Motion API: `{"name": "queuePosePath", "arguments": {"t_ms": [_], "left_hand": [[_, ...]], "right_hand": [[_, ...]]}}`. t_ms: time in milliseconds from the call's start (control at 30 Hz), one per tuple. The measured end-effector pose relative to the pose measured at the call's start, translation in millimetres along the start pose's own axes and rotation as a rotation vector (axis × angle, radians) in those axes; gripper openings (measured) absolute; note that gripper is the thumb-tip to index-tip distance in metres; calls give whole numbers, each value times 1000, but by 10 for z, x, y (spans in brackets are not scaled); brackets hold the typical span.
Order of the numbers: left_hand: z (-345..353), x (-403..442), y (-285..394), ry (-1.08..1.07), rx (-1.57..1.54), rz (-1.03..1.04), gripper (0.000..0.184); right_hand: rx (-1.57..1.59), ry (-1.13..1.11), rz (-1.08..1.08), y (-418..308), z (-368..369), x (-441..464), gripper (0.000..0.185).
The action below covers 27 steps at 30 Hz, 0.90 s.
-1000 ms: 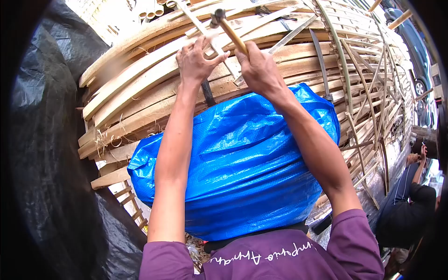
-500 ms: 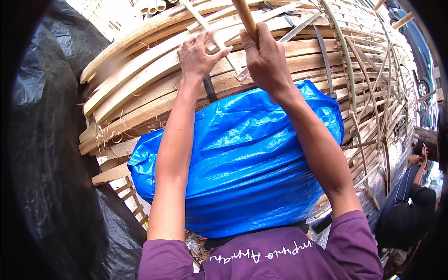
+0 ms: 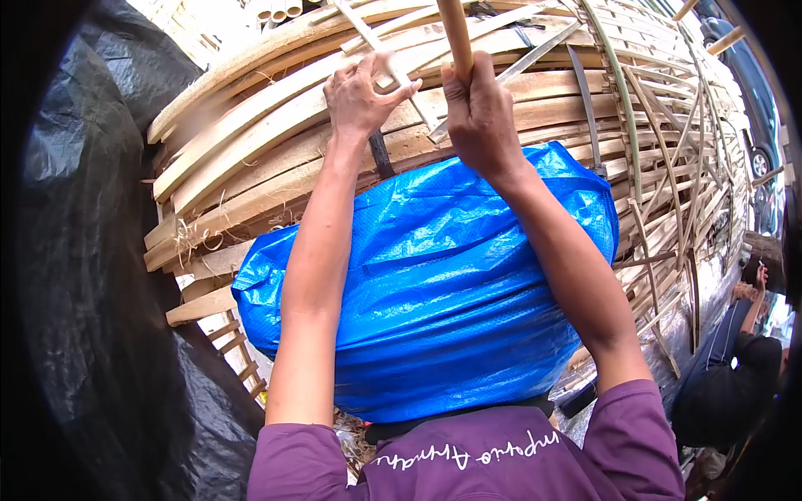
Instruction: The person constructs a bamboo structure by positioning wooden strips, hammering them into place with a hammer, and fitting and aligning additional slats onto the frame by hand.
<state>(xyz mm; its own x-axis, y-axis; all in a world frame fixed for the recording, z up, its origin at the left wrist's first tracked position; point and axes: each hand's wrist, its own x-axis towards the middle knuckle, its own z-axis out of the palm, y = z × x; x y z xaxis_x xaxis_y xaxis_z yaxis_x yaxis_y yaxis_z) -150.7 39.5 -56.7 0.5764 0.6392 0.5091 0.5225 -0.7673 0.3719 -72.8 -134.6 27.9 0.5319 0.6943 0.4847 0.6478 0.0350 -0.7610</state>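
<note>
My right hand [image 3: 483, 113] is wrapped round the wooden handle [image 3: 456, 37] of a hammer, whose head is out of view past the top edge. My left hand [image 3: 361, 96] rests on the wooden strips with its fingers apart, beside a thin pale strip [image 3: 359, 27] that slants under or past the fingers. Whether the fingertips pinch anything is blurred. Curved wooden slats [image 3: 251, 146] lie side by side beneath both hands. A blue plastic sheet [image 3: 451, 275] covers my lap, between my forearms. A long dark blade [image 3: 583, 100] lies on the slats to the right.
Black sheeting [image 3: 92, 250] hangs along the left. Thin split strips [image 3: 668, 167] form a crossed lattice at the right. Cut bamboo tubes [image 3: 278, 12] show at the top. A person in dark clothes [image 3: 727, 376] is at the lower right, and a vehicle [image 3: 748, 92] stands beyond.
The hammer has risen; its head, visible a second ago, is out of view. My right hand has moved slightly right. My left hand has stayed nearly in place.
</note>
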Motion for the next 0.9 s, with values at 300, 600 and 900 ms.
{"name": "queuePosePath", "arguments": {"t_ms": [300, 600, 900], "left_hand": [[23, 2, -21, 42, -60, 35, 82], [-206, 55, -163, -272, -238, 130, 65], [-56, 124, 105, -135, -761, -98, 80]], "right_hand": [[-152, -32, 103, 170, -31, -6, 23], [-47, 8, 373, 225, -280, -11, 27], [-42, -103, 449, 380, -236, -69, 34]]}}
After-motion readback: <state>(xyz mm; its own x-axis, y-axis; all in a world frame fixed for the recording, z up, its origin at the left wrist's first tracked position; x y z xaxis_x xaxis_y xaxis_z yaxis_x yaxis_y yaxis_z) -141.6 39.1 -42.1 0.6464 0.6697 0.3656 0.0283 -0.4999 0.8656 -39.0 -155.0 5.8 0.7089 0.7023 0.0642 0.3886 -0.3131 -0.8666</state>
